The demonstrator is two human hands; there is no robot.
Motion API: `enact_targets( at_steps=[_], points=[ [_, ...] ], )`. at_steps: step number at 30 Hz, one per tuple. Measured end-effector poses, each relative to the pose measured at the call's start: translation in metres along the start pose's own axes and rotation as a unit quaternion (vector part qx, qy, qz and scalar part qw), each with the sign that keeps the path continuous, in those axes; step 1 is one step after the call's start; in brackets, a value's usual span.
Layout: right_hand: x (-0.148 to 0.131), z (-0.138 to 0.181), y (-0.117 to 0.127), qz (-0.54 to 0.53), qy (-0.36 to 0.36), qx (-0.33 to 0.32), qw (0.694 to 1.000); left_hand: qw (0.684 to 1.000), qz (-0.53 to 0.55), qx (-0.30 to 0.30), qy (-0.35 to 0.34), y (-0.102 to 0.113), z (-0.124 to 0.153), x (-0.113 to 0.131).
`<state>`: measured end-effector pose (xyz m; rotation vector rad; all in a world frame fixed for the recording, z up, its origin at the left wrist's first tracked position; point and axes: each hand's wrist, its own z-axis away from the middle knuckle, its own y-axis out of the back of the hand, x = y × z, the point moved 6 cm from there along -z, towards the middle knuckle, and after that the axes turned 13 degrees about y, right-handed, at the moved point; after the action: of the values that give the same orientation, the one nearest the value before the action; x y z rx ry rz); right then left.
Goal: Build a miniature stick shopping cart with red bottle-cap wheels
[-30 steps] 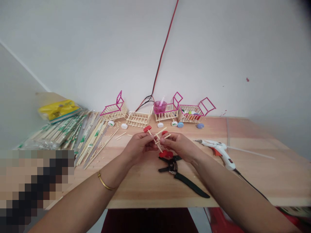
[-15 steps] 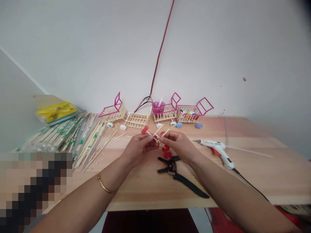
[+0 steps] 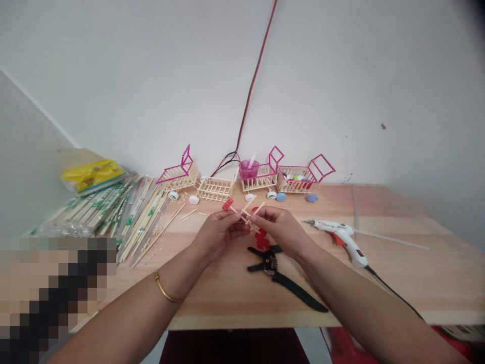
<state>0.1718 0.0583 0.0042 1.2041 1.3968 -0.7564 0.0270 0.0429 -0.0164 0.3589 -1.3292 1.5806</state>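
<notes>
Between my two hands is a small frame of wooden sticks [image 3: 248, 205] with a red bottle cap [image 3: 228, 204] on one stick's end. My left hand [image 3: 220, 230] pinches its left side between thumb and fingers. On the other side, my right hand [image 3: 278, 225] grips it the same way. Just below lie more red caps [image 3: 262, 243], partly hidden by my fingers. Black-handled pliers [image 3: 269, 260] rest on the table beneath my hands, one part behind my right wrist. To the right lies a white glue gun [image 3: 343, 235] with a glue stick in its back.
Several miniature stick carts stand along the wall, including a pink-trimmed cart [image 3: 178, 176], a plain basket [image 3: 215, 188] and a cart with a filled basket [image 3: 297, 179]. A pink cup [image 3: 249, 170] sits among them. Bagged sticks [image 3: 102, 207] and a yellow packet [image 3: 93, 174] lie left.
Both hands keep hold of the stick frame, with hardly any movement. The whole view has shifted slightly, so everything appears a little further right and lower.
</notes>
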Motion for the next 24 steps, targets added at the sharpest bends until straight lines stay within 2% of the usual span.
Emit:
enact_targets(
  at_steps=[4,9,12,16,24],
  points=[
    [0.001,-0.002,0.002,-0.042,-0.02,0.016,0.999,0.999,0.01,-0.021,0.026,-0.003,0.002,0.0],
    [0.003,0.0,-0.001,-0.092,-0.047,0.02,0.994,0.999,0.018,-0.03,0.015,-0.002,0.002,0.002],
    [0.005,0.002,-0.006,-0.087,-0.037,0.005,0.996,0.999,0.016,-0.041,0.013,-0.003,0.001,0.001],
    [0.004,0.003,-0.011,-0.061,-0.013,-0.016,0.998,0.999,0.025,-0.02,0.009,-0.002,0.001,0.0],
    [0.0,0.005,-0.011,-0.028,-0.005,-0.005,1.0,0.999,0.038,-0.025,0.021,-0.002,-0.001,-0.002]
  ],
)
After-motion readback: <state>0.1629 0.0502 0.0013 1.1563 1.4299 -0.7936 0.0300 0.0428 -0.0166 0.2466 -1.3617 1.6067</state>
